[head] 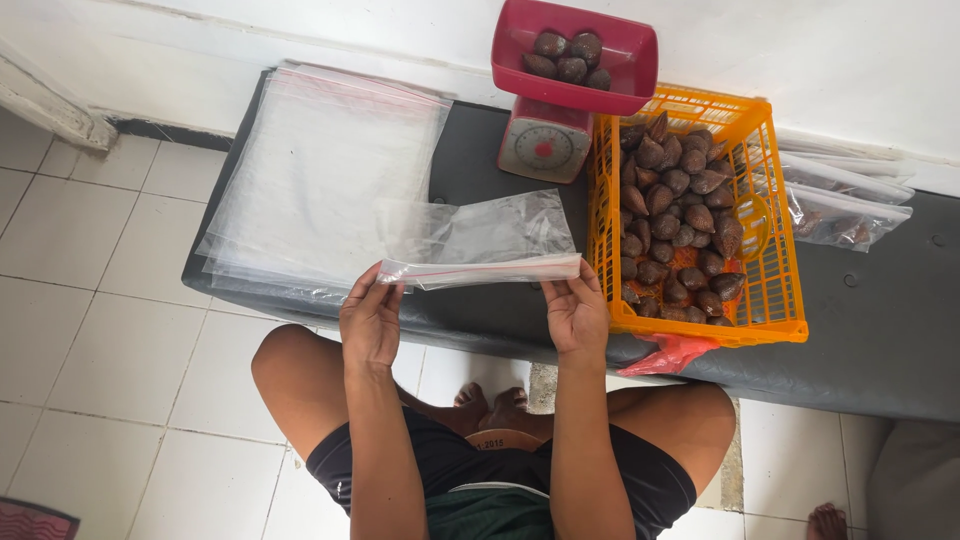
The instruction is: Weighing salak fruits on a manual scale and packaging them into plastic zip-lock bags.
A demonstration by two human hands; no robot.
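Observation:
I hold a clear zip-top plastic bag by its mouth edge above a dark grey bench. My left hand pinches the bag's left corner and my right hand pinches the right corner. The bag looks empty and lies stretched away from me. To the right stands an orange plastic basket filled with several brown scaly fruits. Behind it a small kitchen scale carries a red tray holding a few of the same fruits.
A stack of clear plastic bags lies on the bench at the left. Filled bags lie right of the basket. A red plastic bag hangs under the basket. White floor tiles surround my knees; another person's toes show at bottom right.

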